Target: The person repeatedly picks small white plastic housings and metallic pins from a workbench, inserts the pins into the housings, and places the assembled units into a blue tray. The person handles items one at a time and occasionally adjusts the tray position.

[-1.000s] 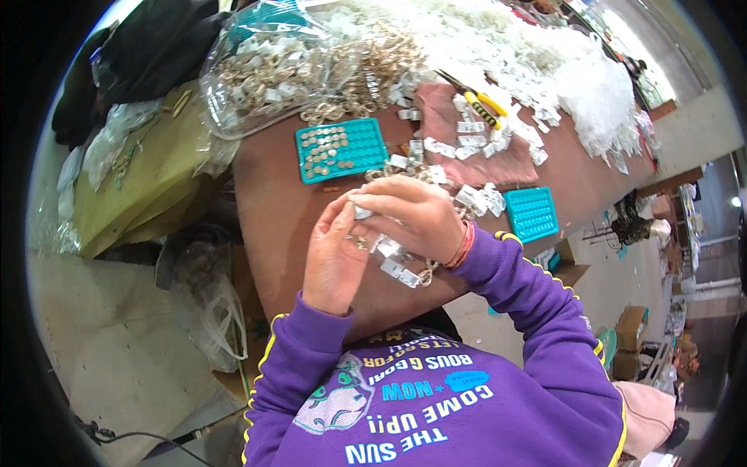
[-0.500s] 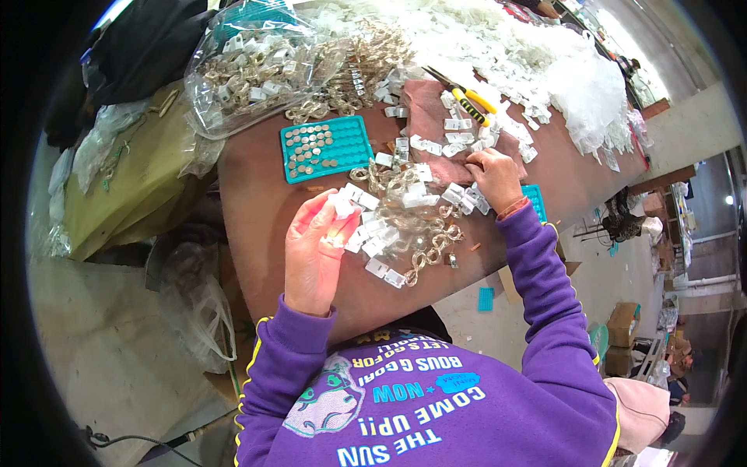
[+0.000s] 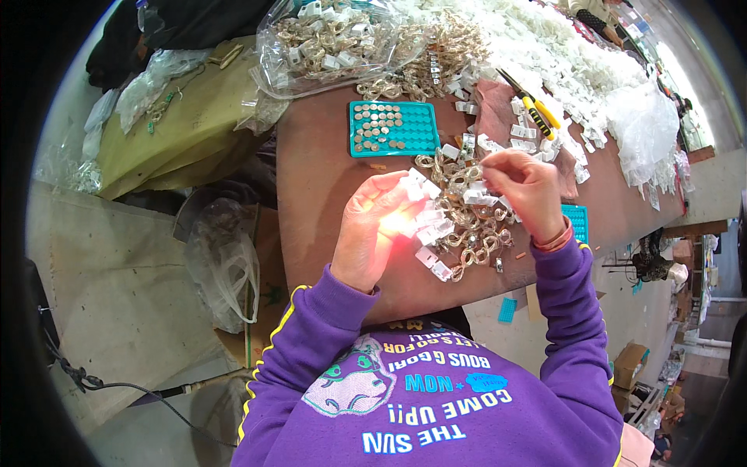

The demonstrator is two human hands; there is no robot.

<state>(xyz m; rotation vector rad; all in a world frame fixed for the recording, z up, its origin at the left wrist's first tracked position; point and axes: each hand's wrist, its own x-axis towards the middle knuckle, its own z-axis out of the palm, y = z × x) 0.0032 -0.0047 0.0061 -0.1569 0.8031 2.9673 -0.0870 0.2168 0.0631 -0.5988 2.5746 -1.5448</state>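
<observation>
My left hand (image 3: 366, 233) is closed on a small white plastic case (image 3: 421, 184), held up between thumb and fingertips. A bright glow at the palm reddens the skin and washes out detail there. To its right, my right hand (image 3: 531, 191) is raised above the table with thumb and forefinger pinched; whatever lies between them is too small to make out. Coiled bundles of thin light-string wire (image 3: 473, 241) lie between and below the hands. More white cases (image 3: 433, 263) are scattered beside the left hand.
A teal tray (image 3: 424, 140) holding rows of coin cells lies beyond my left hand. Yellow-and-black pliers (image 3: 541, 117) rest by a pinkish cloth (image 3: 492, 105). Piled white cases (image 3: 560, 66) and a clear bag (image 3: 272, 78) of wired cases stand at the back. Another teal tray (image 3: 576, 222) sits right.
The view has shifted, so the table sits farther right. My right hand has lifted off the cases by the cloth and come nearer my left hand. The glow at my left palm is brighter.
</observation>
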